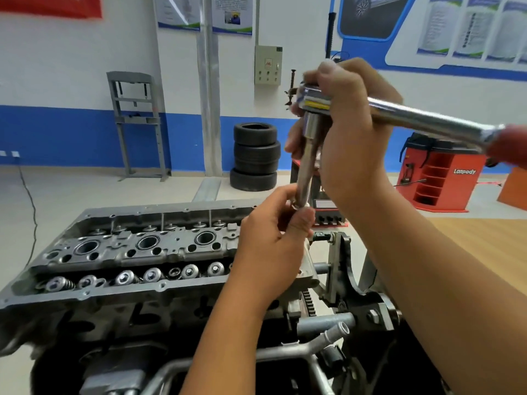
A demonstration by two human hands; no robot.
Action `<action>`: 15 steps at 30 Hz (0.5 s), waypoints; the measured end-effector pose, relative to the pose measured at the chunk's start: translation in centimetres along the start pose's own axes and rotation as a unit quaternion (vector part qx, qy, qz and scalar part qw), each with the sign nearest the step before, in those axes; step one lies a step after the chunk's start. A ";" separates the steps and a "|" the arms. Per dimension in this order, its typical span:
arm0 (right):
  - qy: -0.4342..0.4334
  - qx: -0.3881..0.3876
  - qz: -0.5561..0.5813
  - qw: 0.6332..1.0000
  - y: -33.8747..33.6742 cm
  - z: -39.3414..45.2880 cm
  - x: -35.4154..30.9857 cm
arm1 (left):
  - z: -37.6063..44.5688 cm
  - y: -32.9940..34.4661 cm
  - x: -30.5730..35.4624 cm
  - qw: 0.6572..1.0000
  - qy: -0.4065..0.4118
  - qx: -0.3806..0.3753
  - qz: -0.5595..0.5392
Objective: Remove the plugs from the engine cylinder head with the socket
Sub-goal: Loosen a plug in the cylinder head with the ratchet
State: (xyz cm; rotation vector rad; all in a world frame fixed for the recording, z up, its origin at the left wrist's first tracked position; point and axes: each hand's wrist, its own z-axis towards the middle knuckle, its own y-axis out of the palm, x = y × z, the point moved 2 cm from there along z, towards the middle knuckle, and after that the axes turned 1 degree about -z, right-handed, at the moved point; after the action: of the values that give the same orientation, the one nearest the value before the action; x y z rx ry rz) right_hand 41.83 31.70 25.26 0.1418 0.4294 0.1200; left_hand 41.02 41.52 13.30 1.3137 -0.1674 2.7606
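The grey engine cylinder head [85, 292] lies in front of me, left of centre, with three open round plug wells [148, 242] along its middle and valve springs in rows. My right hand [350, 129] grips the head of a chrome ratchet wrench [427, 116], raised well above the right end of the cylinder head. A long socket extension [306, 166] hangs down from the ratchet. My left hand [273, 240] closes around the lower end of that socket; whether a plug sits in it is hidden by my fingers.
An engine stand bracket [342, 266] and metal pipes [328, 332] sit under my forearms at the right. Further back stand a tyre stack [255, 156], a grey shop press [137, 121], a red machine [439, 178] and a wooden bench top [484, 240].
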 end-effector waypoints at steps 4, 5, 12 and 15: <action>0.258 -0.114 0.236 0.930 0.2 0.5 0.2 | -0.1 -0.4 0.0 0.999 -0.012 -0.018 -0.032; 0.277 -0.118 0.266 0.916 0.2 0.6 0.3 | -0.2 -0.2 0.1 1.000 -0.003 0.000 -0.020; 0.038 0.038 0.020 0.998 -0.4 0.1 0.5 | 0.0 0.9 -0.2 0.995 -0.002 0.086 0.040; 0.108 0.003 0.079 0.991 -0.4 0.7 0.6 | 0.0 0.6 -0.2 1.000 -0.019 0.020 -0.009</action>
State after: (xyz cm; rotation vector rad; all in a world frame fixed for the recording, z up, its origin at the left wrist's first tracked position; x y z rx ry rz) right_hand 42.67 31.30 25.56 0.1688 0.6345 0.2919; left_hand 41.10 40.96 13.15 1.3704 -0.1019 2.7406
